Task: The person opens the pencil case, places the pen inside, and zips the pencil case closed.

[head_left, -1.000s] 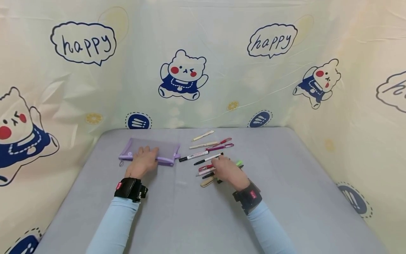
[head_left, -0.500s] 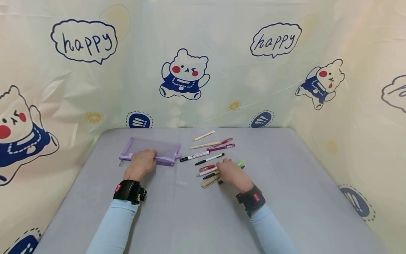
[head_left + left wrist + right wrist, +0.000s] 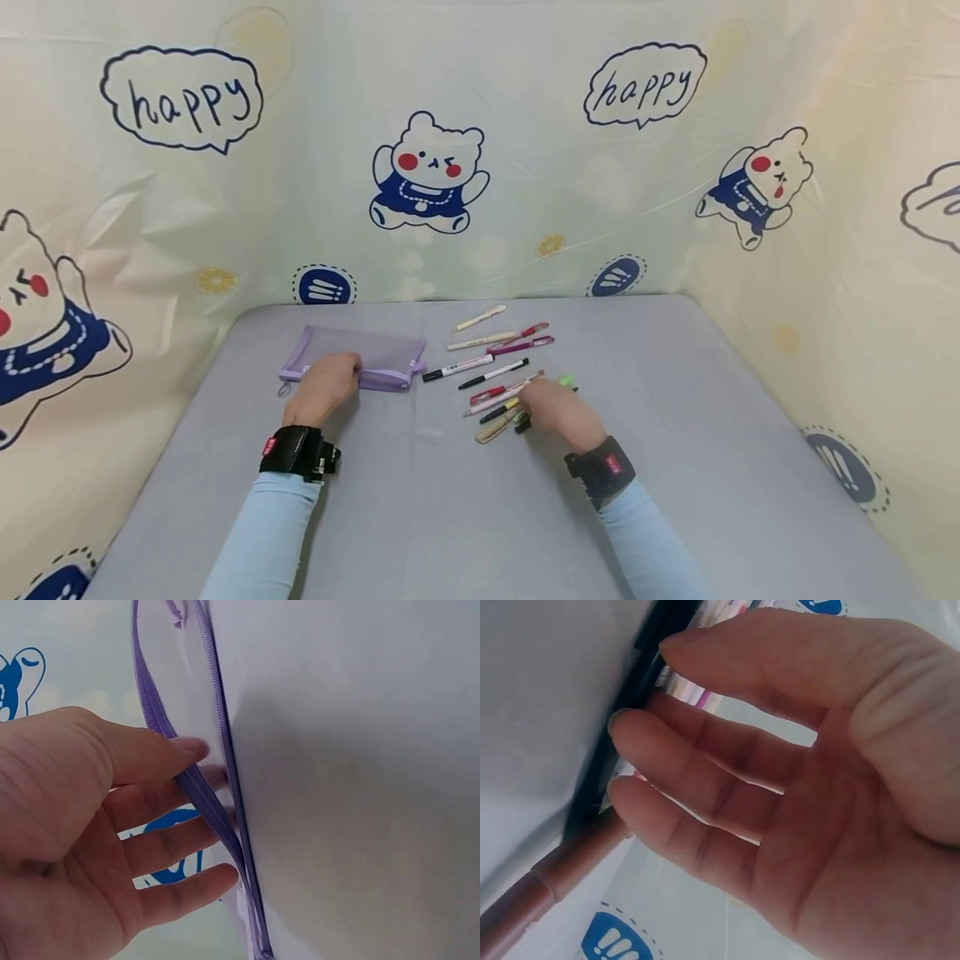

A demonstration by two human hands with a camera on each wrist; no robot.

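Note:
A purple mesh pencil pouch [image 3: 384, 348] lies at the back left of the table. My left hand [image 3: 321, 390] is at its near edge, and in the left wrist view the thumb and fingers pinch a purple zipper band [image 3: 204, 796] of it. My right hand [image 3: 562, 410] is low over the near end of the pens, fingers slightly bent. In the right wrist view its fingertips are right at a dark pen [image 3: 641, 675], with the thumb apart from the fingers. A brown pen [image 3: 540, 894] is close below those fingertips.
Several pens lie in a loose column right of the pouch, among them a black-capped marker [image 3: 459, 368], a purple pen [image 3: 521, 345] and a cream pen [image 3: 480, 318]. A beige pen [image 3: 493, 428] lies nearest. A printed curtain [image 3: 525, 192] surrounds the grey table [image 3: 450, 517].
My left hand has shifted a little left along the pouch's near edge, its fingers now at the zipper. My right hand has moved slightly right and nearer, uncovering more of the pens.

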